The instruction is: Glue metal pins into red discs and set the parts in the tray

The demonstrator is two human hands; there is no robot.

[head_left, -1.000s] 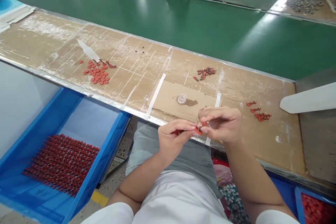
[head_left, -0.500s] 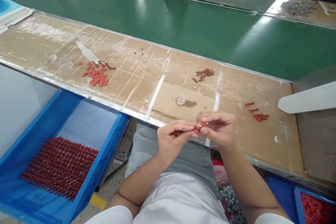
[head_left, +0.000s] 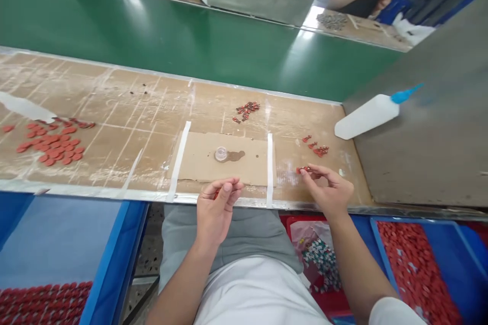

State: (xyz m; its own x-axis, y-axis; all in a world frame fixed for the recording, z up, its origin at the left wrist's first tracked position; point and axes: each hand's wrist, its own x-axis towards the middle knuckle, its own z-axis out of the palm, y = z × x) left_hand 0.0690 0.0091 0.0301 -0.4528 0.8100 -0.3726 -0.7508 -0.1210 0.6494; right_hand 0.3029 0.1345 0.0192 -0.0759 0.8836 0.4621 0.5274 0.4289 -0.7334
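Right along the near edge of the worktop (head_left: 152,96), both hands hover just above a taped-down cardboard sheet (head_left: 244,162). The right hand (head_left: 328,190) has a proper pinch going, thumb and forefinger clenched on a tiny red part (head_left: 304,169). The left hand (head_left: 216,213) is half curled with a bit of red (head_left: 216,194) showing at its fingertips, though honestly I can't tell if that grip is holding anything or just touching it. Biggest worry imo is how small these things are: one slip of that pinch and the part drops, and with the edge that close it could go off the worktop or land in the wrong pile. Same deal with the small clear cap (head_left: 220,154) beside a brown stain (head_left: 233,156) on the cardboard, since a stray knuckle could knock it over. The white squeeze bottle (head_left: 366,118) with the blue nozzle is also pretty near the loose red bits (head_left: 321,151), so a careless reach for it could scatter them into the red-and-metal heap (head_left: 247,110) further back.
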